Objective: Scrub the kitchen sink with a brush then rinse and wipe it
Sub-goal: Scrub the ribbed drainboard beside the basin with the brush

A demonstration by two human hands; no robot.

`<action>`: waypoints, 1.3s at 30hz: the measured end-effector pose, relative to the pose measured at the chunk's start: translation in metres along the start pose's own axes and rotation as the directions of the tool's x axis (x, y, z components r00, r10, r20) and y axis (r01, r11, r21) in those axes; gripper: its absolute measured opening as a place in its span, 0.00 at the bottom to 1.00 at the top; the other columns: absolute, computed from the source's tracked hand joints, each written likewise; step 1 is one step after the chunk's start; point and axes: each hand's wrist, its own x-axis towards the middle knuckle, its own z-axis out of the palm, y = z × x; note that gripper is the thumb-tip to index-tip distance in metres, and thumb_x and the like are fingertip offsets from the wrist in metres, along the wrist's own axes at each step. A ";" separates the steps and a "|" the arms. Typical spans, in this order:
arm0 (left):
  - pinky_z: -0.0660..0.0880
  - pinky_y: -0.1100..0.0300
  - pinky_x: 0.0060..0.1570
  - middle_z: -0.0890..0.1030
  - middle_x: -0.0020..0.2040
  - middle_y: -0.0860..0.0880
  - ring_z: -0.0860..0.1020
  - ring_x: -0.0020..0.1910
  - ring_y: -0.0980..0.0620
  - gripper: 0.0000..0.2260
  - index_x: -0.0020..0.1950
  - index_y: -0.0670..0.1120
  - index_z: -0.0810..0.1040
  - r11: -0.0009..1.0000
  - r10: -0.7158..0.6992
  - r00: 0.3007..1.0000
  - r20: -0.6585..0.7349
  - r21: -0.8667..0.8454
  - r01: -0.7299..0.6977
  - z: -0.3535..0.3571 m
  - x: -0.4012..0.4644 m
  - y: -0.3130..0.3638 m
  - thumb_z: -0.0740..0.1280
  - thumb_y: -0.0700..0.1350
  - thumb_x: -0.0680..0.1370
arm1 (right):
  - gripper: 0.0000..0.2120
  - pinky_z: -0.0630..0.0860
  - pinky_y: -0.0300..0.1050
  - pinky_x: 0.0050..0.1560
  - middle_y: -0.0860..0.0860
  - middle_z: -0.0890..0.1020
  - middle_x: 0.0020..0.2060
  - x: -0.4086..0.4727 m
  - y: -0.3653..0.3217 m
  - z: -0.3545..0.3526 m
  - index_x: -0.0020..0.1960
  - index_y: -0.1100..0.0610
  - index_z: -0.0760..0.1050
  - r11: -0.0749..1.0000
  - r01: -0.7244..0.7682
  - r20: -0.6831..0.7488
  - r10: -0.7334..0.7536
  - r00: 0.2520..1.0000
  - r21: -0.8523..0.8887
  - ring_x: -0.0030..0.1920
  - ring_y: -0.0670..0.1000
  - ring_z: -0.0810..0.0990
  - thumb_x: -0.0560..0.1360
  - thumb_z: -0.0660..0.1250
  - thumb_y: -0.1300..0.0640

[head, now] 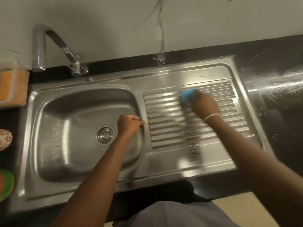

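One steel sink (68, 161) is filling the frame's middle: one basin at left holding only its drain strainer (105, 134), one ribbed drainboard (164, 128) at right. One blue brush (188, 95) is sitting on the drainboard's upper ribs, blurred, its axis unclear. The right hand (205, 105) is gripping it. The left hand (129, 124), fingers curled, is resting on the basin's right rim. One tap (49, 46) is arching at upper left.
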 end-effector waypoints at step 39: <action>0.82 0.51 0.50 0.85 0.37 0.50 0.85 0.42 0.48 0.08 0.43 0.47 0.86 0.966 -0.136 0.989 -0.054 -0.229 0.120 0.003 0.055 0.026 0.80 0.42 0.66 | 0.14 0.72 0.41 0.43 0.50 0.83 0.43 0.088 -0.109 0.017 0.57 0.53 0.79 0.955 0.178 0.023 -0.189 0.982 0.239 0.43 0.51 0.82 0.75 0.68 0.47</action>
